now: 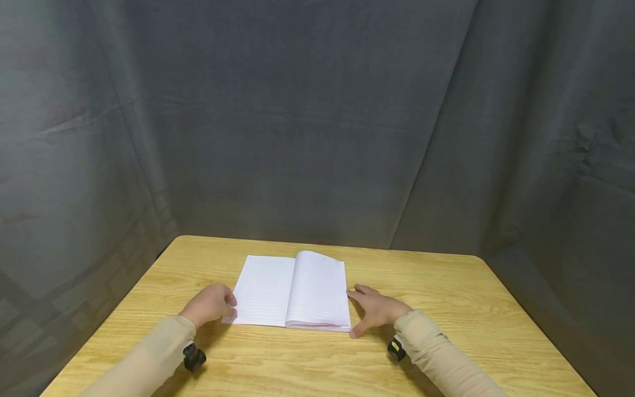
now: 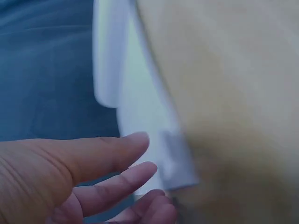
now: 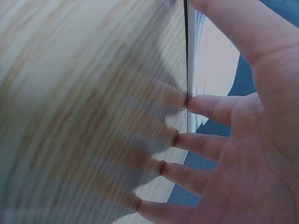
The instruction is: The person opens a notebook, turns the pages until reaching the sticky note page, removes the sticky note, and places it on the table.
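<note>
An open notebook (image 1: 263, 289) with white lined pages lies on the wooden table. Its right-hand leaves (image 1: 319, 292) bow up in a curve near the spine. My left hand (image 1: 212, 304) is at the notebook's lower left edge, fingers loosely bent. In the left wrist view a small gap shows between thumb (image 2: 135, 147) and forefinger, with the page corner (image 2: 180, 179) just past them. At the right edge, my right hand (image 1: 377, 309) has its fingers spread. The right wrist view shows its forefinger tip touching the notebook's side (image 3: 190, 70), the other fingertips down on the table.
The wooden table (image 1: 446, 292) has rounded far corners. Grey curtains (image 1: 307, 127) hang behind it and along both sides. Each wrist carries a small black camera, one on the left (image 1: 194, 357) and one on the right (image 1: 396, 349).
</note>
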`<state>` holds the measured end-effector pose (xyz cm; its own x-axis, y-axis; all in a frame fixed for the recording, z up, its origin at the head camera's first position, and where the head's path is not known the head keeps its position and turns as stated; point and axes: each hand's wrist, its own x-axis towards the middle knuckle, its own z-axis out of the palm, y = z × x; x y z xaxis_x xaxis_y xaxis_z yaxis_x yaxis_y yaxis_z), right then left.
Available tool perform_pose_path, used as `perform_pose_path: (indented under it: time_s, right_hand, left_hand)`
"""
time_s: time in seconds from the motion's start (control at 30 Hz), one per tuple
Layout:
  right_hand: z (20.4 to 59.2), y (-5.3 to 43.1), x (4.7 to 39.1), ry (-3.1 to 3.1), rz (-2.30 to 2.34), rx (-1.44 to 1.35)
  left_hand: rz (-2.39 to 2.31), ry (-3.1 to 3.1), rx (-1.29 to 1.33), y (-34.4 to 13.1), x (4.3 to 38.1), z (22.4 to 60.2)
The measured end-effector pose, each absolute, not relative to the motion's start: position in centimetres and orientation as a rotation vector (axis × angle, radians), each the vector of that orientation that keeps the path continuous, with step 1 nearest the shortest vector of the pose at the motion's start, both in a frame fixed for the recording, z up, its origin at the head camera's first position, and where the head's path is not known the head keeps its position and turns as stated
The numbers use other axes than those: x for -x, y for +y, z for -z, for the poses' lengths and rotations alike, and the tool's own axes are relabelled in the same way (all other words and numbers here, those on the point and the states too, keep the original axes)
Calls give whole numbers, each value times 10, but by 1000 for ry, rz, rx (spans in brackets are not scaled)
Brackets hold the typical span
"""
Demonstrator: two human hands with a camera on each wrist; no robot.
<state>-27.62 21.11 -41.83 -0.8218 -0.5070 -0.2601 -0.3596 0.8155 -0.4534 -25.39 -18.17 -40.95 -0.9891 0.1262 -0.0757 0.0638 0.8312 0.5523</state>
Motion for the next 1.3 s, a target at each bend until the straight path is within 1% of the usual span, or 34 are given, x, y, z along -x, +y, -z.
perform_pose_path:
  time_s: [0.13,0.3,0.43,0.6,0.73,0.9,1.1,1.3]
  right_hand:
    - [418,210,276,2632,532,639]
    - [417,209,276,2633,519,641]
    - [418,210,274,2630,523,645]
    - [419,207,275,2654,490,627]
    - [419,203,276,2689,432,638]
    - [421,201,276,2698,401,666]
    - [420,202,277,2683,406,659]
    - [419,202,278,2679,400,639]
  left_hand:
    - [-930,2950,-232,-169,262,389]
    - [-1201,2890,-470,-135,268,371]
    - [-1324,2752,-658,-102,266,365]
    - [-1323,2638,-808,-65,264,366]
    - [-1271,2563,-828,-41,264,376]
    - [-1135,2539,-765,-23,263,395]
    - [-993,2584,-720,-14,263,415]
    - [-872,2653,-766,-9,266,420]
